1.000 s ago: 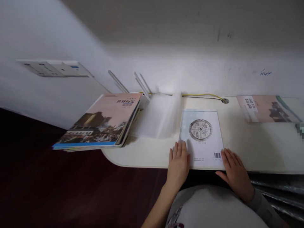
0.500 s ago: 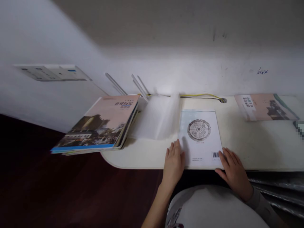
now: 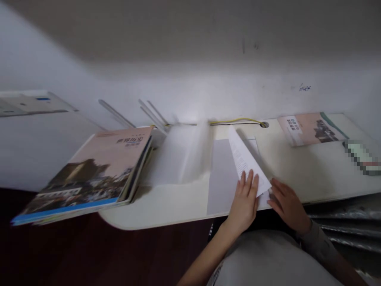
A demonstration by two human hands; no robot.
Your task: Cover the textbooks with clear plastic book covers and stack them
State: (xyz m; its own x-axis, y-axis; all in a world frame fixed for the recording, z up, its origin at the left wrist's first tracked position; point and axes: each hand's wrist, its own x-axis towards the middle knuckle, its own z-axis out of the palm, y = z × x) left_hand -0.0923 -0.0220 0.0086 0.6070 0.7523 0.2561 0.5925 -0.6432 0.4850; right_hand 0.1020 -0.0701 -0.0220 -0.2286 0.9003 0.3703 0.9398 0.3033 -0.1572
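A book lies at the desk's front edge, with a plain grey panel (image 3: 222, 174) showing on its left. A white sheet (image 3: 245, 161) with faint print stands up at a slant over its right side. My left hand (image 3: 245, 202) rests on the lower part of this sheet, fingers stretched out and slightly apart. Beside the sheet's lower right corner is my right hand (image 3: 287, 204), its thumb apart from the bent fingers. I cannot tell whether its fingertips touch the corner. The back cover's round emblem is out of sight.
A stack of books (image 3: 89, 171) overhangs the desk's left end. Next to it lies a translucent plastic sheet (image 3: 175, 159), with grey rods behind. A pink book (image 3: 311, 129), a blurred-out phone-like object (image 3: 363, 157) and a yellow cable (image 3: 235, 120) are along the back and right.
The white sheet has come up off the book, uncovering the grey panel. My left hand has moved right, onto the sheet. The right hand stays near the lower right corner. The view has shifted.
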